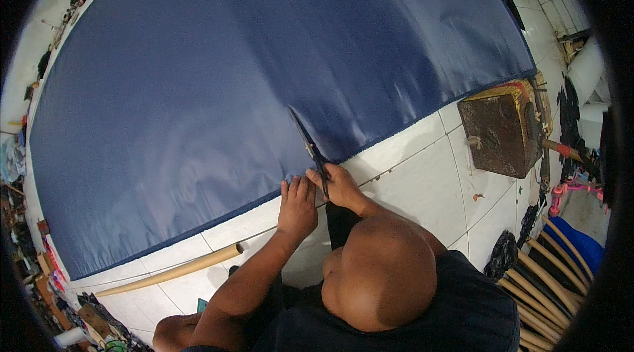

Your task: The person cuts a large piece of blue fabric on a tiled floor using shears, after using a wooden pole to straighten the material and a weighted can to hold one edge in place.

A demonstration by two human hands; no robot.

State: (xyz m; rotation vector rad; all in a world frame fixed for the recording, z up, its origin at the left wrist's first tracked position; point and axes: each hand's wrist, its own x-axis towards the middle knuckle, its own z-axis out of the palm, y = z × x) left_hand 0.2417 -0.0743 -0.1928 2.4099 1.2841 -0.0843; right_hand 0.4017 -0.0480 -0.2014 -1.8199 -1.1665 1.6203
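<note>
A large dark-blue sheet [198,68] with a smooth sheen, perhaps vinyl or coated fabric, spreads over the tiled floor before me. At its near edge, my right hand [342,188] grips black-handled scissors [308,144]. Their long blades point away from me, over the sheet. A dark crease or cut line runs beside the blades; I cannot tell which. Just left of the scissors, my left hand [298,208] rests its extended fingers on the sheet's edge. The left thumb is hidden.
A brown, worn block or box [498,131] stands against the sheet's right corner. One tan tapered pole [175,269] lies on the white tiles [422,183] at left. Several curved tan poles [548,286] and a black plastic bag [502,254] are at lower right. Clutter lines the left side.
</note>
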